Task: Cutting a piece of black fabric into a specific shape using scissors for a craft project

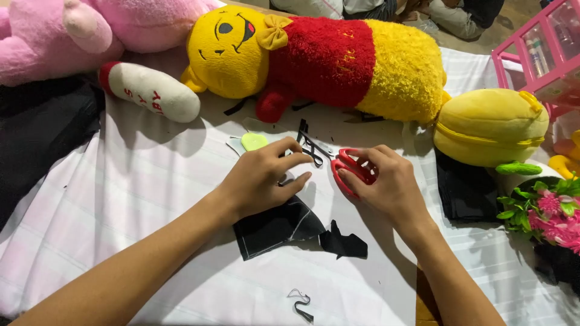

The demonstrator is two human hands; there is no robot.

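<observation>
Red-handled scissors (350, 169) in right hand (386, 184), black fabric (278, 226) under left hand (263, 178)

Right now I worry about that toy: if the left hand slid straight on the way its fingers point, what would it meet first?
Probably the red-handled scissors in the right hand; the left hand points right toward them, not the yellow plush bear.

Red-handled scissors (349, 169), centre of the frame: the looped plastic handles lie right of centre, partly covered by fingers, while the dark blades point up and left, ending just below the yellow plush toy. Black fabric piece (279, 226), just below centre: a flat, roughly triangular sheet with faint pale lines, lying on the white striped cloth; its upper edge is hidden under a hand. A smaller, ragged black offcut (343, 243) lies touching its right corner.
</observation>
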